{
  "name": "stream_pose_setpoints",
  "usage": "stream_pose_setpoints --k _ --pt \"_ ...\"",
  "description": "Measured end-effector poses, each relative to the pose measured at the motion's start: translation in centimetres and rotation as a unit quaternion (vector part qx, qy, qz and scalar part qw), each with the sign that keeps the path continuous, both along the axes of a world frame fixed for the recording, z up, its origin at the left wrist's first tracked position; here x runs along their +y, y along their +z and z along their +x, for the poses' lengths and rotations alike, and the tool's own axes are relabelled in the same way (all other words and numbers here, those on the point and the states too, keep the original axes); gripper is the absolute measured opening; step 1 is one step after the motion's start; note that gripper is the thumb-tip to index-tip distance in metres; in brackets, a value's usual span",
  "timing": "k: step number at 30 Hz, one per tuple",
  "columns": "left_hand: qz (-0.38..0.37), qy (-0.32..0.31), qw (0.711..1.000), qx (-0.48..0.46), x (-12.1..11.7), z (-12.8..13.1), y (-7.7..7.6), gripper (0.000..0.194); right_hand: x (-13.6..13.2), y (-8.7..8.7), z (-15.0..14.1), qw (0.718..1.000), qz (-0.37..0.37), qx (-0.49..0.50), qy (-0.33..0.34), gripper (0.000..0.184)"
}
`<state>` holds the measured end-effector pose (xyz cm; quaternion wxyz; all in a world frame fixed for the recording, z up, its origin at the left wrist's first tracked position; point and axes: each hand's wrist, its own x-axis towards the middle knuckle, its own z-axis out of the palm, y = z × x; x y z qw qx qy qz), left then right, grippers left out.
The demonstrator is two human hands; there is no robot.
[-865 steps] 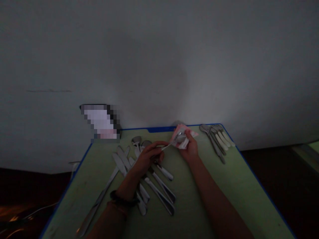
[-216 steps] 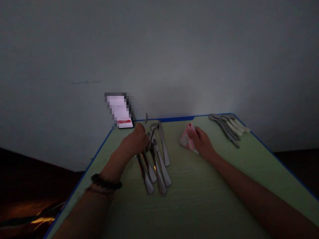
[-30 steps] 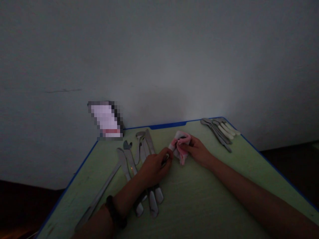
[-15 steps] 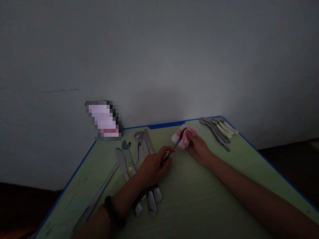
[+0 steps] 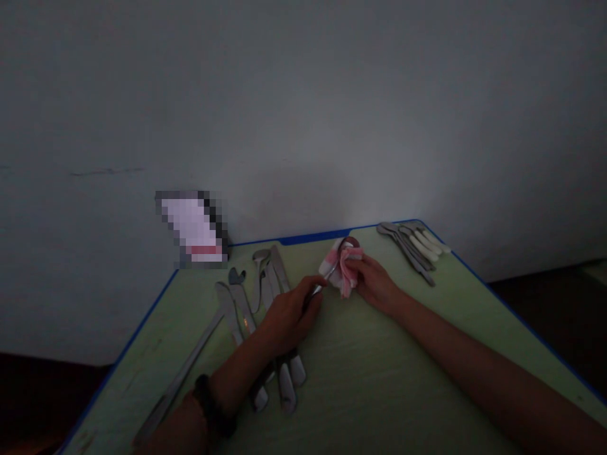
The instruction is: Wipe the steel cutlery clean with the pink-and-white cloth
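"What do you see at the left?"

"At the back left corner of the desk (image 5: 360, 379) stands a blurred device (image 5: 192, 224); then loose cutlery (image 5: 239, 300) lies in the left half."

"And the fingers?"

"The left hand (image 5: 289, 319) has them closed around a spoon (image 5: 349, 242), near the back edge; the right hand (image 5: 374, 284) pinches a pink-white cloth (image 5: 349, 268) against it. By the back right corner lies another cutlery group (image 5: 413, 250)."

Matt cloth (image 5: 348, 278), glossy metal spoon (image 5: 349, 242), matt wall (image 5: 303, 107)

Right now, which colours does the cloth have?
The cloth is pink and white, clearest in the head view.
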<state>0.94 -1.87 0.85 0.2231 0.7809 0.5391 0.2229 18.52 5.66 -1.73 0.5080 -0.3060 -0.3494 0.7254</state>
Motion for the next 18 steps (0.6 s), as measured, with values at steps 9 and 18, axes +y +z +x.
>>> stream_pose_setpoints --k 9,18 --pt "0.002 -0.019 1.000 0.011 0.23 -0.14 -0.34 0.037 0.32 0.36 0.03 0.994 -0.025 0.091 -0.049 0.023" --pt "0.006 -0.032 0.997 0.068 0.11 -0.14 -0.19 0.042 -0.12 -0.46 0.43 0.996 0.082 -0.014 -0.011 0.034"
